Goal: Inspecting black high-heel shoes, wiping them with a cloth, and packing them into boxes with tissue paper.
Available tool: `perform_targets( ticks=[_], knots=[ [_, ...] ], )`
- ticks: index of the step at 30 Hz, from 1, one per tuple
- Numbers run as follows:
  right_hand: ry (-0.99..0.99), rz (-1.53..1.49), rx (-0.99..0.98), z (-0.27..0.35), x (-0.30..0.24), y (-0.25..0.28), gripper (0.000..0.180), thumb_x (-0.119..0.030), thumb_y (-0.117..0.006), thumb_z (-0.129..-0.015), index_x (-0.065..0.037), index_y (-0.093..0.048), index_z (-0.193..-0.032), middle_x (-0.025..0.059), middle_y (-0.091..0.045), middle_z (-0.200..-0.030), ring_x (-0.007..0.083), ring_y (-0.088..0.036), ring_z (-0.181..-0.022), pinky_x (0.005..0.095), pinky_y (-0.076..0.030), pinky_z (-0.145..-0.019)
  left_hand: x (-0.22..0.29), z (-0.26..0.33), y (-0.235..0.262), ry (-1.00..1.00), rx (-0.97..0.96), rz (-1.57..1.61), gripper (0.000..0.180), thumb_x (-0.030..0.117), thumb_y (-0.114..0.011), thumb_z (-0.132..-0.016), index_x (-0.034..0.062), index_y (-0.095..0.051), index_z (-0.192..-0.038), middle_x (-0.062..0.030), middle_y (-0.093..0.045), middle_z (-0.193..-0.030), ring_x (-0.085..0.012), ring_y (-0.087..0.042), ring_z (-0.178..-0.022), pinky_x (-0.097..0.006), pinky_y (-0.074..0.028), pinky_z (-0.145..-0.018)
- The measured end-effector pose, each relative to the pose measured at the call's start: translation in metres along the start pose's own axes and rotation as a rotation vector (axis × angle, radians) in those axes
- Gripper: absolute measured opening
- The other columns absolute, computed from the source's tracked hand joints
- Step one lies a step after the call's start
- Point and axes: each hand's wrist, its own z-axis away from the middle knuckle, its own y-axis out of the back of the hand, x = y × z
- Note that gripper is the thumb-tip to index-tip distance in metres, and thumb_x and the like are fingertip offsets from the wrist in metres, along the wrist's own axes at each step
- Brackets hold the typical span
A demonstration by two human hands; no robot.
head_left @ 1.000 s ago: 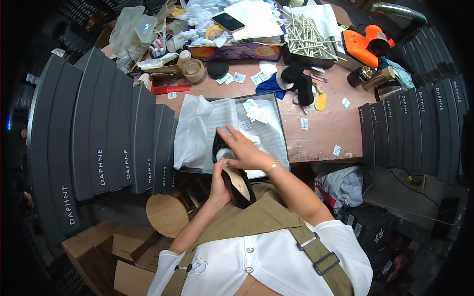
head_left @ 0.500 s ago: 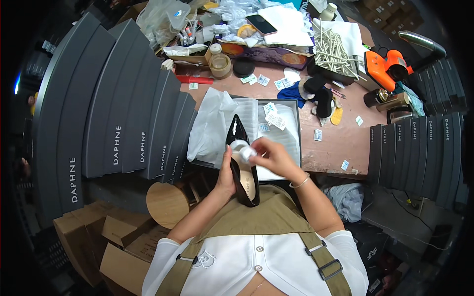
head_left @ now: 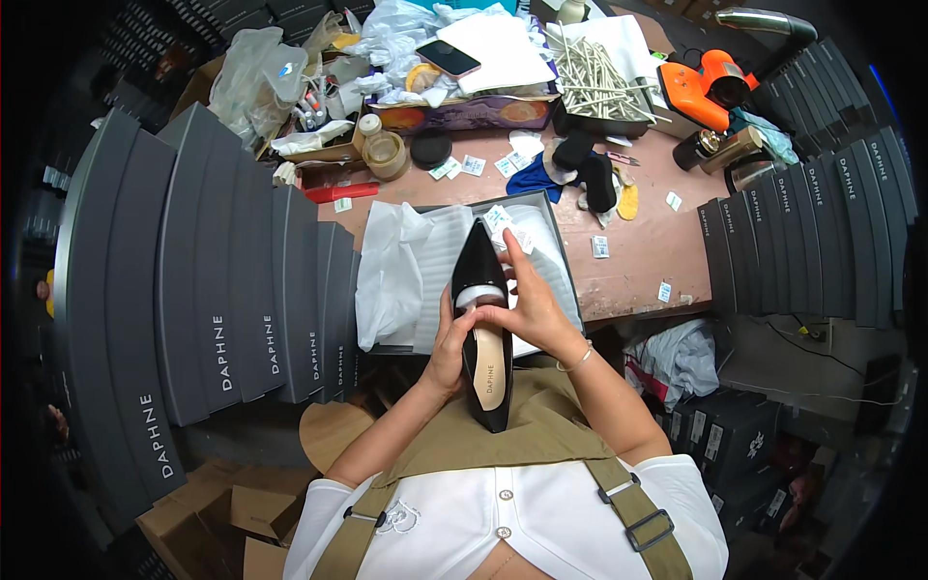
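A black pointed-toe pump (head_left: 478, 253) with a beige insole lies over my lap and the near edge of an open shoe box (head_left: 567, 259), toe pointing away. My left hand (head_left: 449, 350) is closed around its left side. My right hand (head_left: 537, 311) grips the right side, its thumb across the opening and its index finger stretched up beside the toe. White stuffing (head_left: 480, 294) shows in the throat of the shoe, just ahead of the right thumb. White tissue paper (head_left: 389, 261) and small printed packets (head_left: 520, 238) lie in the box.
Tall stacks of grey shoe boxes stand left (head_left: 198, 280) and right (head_left: 807, 232). Across the table are a box of crumpled paper (head_left: 459, 114) with a phone (head_left: 448, 58) on top, a tray of white sticks (head_left: 601, 82), an orange tool (head_left: 694, 95) and black sponges (head_left: 599, 182).
The white wad that my right hand held over the shoe is now inside its throat. My right hand has come down onto the shoe. The whole view has shifted.
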Motion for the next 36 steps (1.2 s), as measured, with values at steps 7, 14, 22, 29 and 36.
perform_targets(
  ticks=[7,14,22,29,36],
  knots=[
    [0.013,-0.057,-0.159,-0.018,0.022,0.033,0.062,-0.002,-0.065,-0.071,0.001,-0.042,-0.128,0.0239,-0.062,-0.102,0.0403,-0.062,-0.095,0.0396,-0.050,-0.076,0.001,-0.029,-0.004,-0.424,0.068,-0.572,0.053,0.037,-0.056,-0.093,-0.0033,-0.044,-0.125,-0.0108,-0.046,-0.122,-0.0148,-0.044,-0.114,-0.028,-0.037,-0.096],
    [-0.029,-0.225,-0.356,-0.027,0.042,0.059,0.062,-0.002,-0.067,-0.070,-0.003,-0.043,-0.128,0.0209,-0.063,-0.102,0.0351,-0.064,-0.095,0.0374,-0.050,-0.078,0.007,-0.054,-0.041,-0.413,0.206,-0.788,0.036,0.027,-0.070,-0.086,-0.0006,-0.055,-0.103,-0.0042,-0.061,-0.087,-0.0089,-0.057,-0.079,-0.024,-0.048,-0.072],
    [0.010,-0.335,-0.487,-0.029,0.064,0.066,0.061,-0.006,-0.072,-0.072,0.000,-0.044,-0.126,0.0179,-0.062,-0.107,0.0293,-0.063,-0.100,0.0338,-0.049,-0.084,-0.035,-0.057,-0.024,-0.506,0.648,-0.213,0.028,0.029,-0.052,-0.097,0.0016,-0.058,-0.096,-0.0040,-0.062,-0.083,-0.0091,-0.058,-0.068,-0.022,-0.049,-0.062],
    [-0.046,-0.432,-0.615,-0.033,0.067,0.059,0.061,-0.017,-0.074,-0.075,-0.001,-0.044,-0.126,0.0205,-0.063,-0.102,0.0306,-0.065,-0.097,0.0352,-0.049,-0.081,-0.018,-0.068,-0.036,-0.311,0.254,-0.222,0.059,0.049,-0.033,-0.099,0.0000,-0.044,-0.130,-0.0121,-0.052,-0.127,-0.0205,-0.050,-0.116,-0.035,-0.041,-0.099],
    [0.017,-0.082,-0.832,-0.053,0.102,0.116,0.043,-0.030,-0.074,-0.079,0.003,-0.060,-0.103,0.0194,-0.064,-0.090,0.0252,-0.063,-0.076,0.0350,-0.050,-0.066,-0.016,-0.076,-0.044,-0.078,0.080,-0.001,0.058,0.048,-0.038,-0.098,-0.0023,-0.048,-0.125,-0.0167,-0.057,-0.119,-0.0253,-0.057,-0.109,-0.038,-0.047,-0.094]
  ],
)
